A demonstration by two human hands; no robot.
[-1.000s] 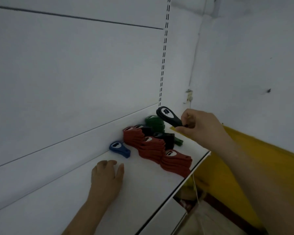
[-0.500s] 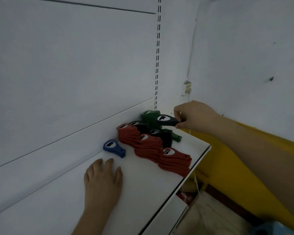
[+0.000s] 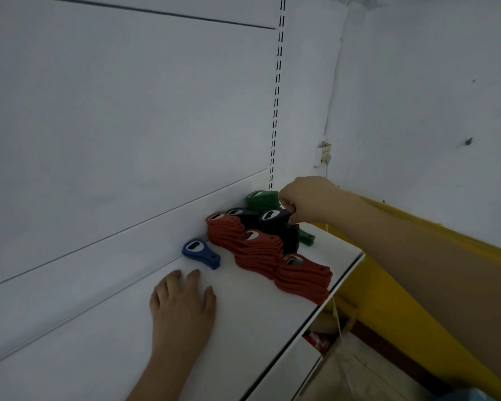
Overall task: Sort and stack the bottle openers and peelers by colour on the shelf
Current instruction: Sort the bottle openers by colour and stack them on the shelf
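Three scalloped red stacks (image 3: pixel 258 250)

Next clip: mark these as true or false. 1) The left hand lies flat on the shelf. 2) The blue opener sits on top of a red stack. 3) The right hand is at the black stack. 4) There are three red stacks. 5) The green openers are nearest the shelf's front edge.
1) True: the left hand rests flat on the white shelf.
2) False: the blue plastic bottle opener lies alone on the shelf, beside the red stacks.
3) True: the right hand grips the top black opener.
4) True: three red stacks.
5) False: the green openers sit at the back.
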